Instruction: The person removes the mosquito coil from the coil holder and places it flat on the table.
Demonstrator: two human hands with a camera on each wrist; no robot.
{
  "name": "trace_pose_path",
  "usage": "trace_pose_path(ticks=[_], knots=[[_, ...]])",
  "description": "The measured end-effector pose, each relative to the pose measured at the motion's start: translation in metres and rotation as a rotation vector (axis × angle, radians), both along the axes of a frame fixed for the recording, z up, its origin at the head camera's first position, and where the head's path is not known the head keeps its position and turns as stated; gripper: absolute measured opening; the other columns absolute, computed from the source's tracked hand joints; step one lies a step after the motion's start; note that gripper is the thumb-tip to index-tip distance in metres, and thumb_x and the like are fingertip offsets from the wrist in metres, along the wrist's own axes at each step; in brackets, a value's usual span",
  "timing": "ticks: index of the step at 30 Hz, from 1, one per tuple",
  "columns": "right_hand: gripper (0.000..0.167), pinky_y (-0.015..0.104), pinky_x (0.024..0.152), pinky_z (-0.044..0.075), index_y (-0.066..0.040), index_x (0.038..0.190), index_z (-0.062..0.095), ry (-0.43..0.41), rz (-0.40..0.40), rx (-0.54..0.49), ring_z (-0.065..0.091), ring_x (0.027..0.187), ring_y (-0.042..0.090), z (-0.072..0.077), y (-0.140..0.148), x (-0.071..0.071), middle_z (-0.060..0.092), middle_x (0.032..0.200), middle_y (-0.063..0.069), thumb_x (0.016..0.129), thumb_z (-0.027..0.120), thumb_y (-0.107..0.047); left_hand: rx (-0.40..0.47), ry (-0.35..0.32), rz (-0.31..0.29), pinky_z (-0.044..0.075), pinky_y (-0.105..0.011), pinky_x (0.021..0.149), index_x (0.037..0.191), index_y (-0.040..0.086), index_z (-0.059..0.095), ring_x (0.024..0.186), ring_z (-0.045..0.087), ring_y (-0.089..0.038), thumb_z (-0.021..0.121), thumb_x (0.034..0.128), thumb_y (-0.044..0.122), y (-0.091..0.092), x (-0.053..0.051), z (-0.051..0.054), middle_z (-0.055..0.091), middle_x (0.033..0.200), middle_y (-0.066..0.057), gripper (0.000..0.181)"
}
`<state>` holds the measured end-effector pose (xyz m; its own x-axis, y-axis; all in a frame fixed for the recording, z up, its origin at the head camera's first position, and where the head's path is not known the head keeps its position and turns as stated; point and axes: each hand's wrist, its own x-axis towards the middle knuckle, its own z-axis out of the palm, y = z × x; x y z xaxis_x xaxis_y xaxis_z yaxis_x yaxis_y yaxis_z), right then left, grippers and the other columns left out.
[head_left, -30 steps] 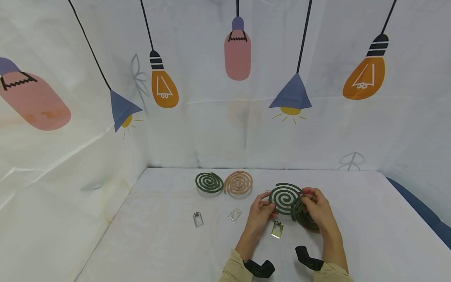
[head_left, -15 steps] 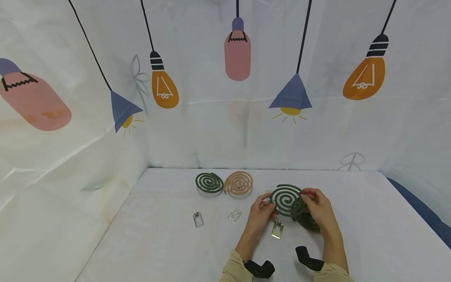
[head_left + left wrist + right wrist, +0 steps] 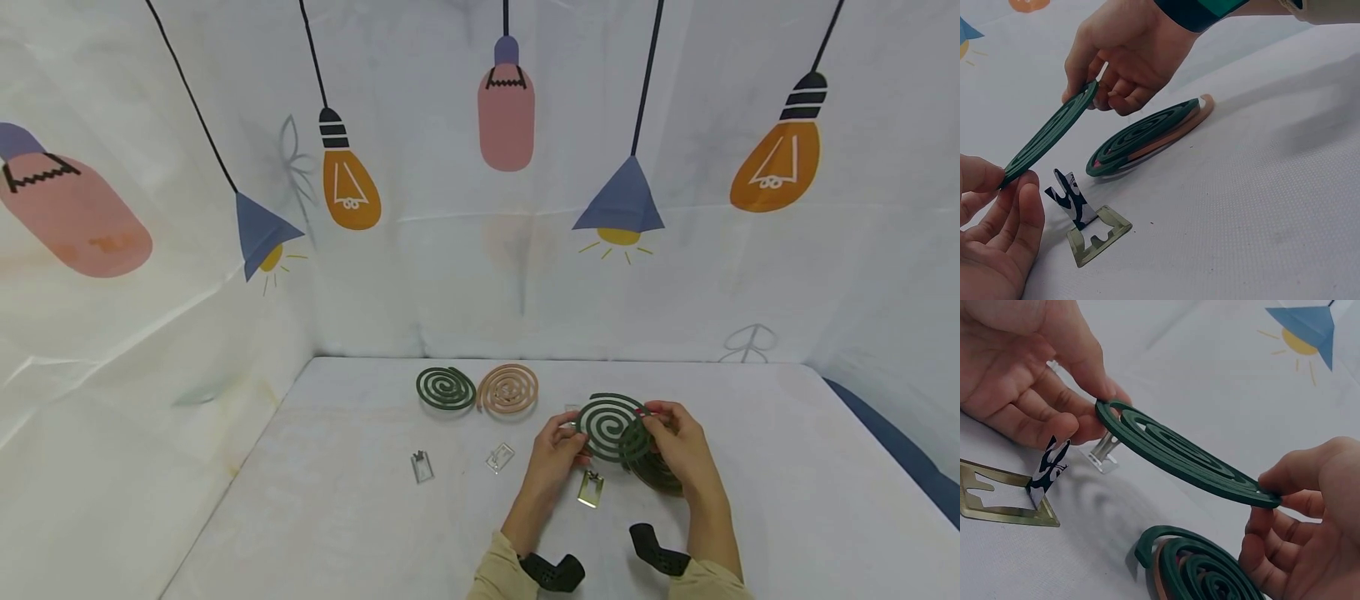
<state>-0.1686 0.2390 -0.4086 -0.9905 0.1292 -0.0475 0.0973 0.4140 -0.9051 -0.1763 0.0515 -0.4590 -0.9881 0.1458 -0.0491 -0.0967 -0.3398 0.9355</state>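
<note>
Fingers of left hand and right hand pinch a raised green coil; steadying it seems the step, the next move needing gentle support.

At the bottom of the head view, the person wore a left sleeve and a right sleeve, both of light beige cloth. At their ends there were two matte black devices of bent shape, the left wrist device and the right wrist device. In the left wrist view, at the top, a smooth band showed dark blue-green colour with a brighter green part.
</note>
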Motion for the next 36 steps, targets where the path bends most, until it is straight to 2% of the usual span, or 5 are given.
trace_pose_path(ticks=[9,18,22,29,36], knots=[[0.038,0.023,0.066,0.049,-0.001,0.130,0.045,0.031,-0.012,0.024,0.053,0.080,-0.001,-0.0020,0.0025,-0.0017,0.056,0.116,0.016,0.098,0.046,-0.022,-0.018,0.025,-0.007,0.051,-0.018,0.060,0.127,0.003,0.053,0.068,0.060,-0.008,0.058,0.0877,-0.002,0.0005,-0.0016,0.0020,0.061,0.088,-0.003,0.040],[0.038,0.021,0.067,0.048,-0.001,0.131,0.044,-0.007,-0.014,0.039,0.052,0.079,0.002,-0.0038,0.0030,-0.0011,0.055,0.120,0.019,0.099,0.044,-0.022,-0.051,0.021,-0.026,0.052,-0.018,0.062,0.127,0.003,0.053,0.068,0.059,-0.007,0.057,0.0886,-0.002,-0.0001,0.0008,0.0026,0.062,0.096,-0.011,0.039],[0.039,0.020,0.067,0.048,-0.001,0.132,0.044,-0.008,-0.017,0.046,0.052,0.080,0.001,-0.0030,0.0027,-0.0002,0.054,0.121,0.020,0.099,0.044,-0.023,-0.073,0.023,-0.033,0.052,-0.019,0.064,0.127,0.003,0.054,0.069,0.059,-0.007,0.057,0.0889,-0.001,-0.0004,0.0027,0.0026,0.062,0.096,-0.009,0.039],[0.042,0.017,0.076,0.042,-0.005,0.136,0.043,-0.037,0.005,0.106,0.050,0.094,0.007,-0.0009,0.0035,0.0010,0.053,0.125,0.018,0.100,0.041,-0.025,-0.108,0.022,-0.068,0.053,-0.019,0.067,0.128,0.008,0.056,0.072,0.060,-0.005,0.057,0.0896,0.000,0.0000,0.0021,0.0003,0.061,0.094,-0.004,0.039],[0.039,0.013,0.074,0.042,-0.003,0.132,0.045,-0.018,0.006,0.120,0.050,0.092,0.003,-0.0005,0.0061,0.0025,0.054,0.122,0.018,0.099,0.043,-0.024,-0.139,0.060,-0.088,0.052,-0.019,0.067,0.128,0.007,0.055,0.070,0.060,-0.005,0.058,0.0895,0.002,-0.0012,0.0024,0.0007,0.062,0.094,-0.005,0.039]])
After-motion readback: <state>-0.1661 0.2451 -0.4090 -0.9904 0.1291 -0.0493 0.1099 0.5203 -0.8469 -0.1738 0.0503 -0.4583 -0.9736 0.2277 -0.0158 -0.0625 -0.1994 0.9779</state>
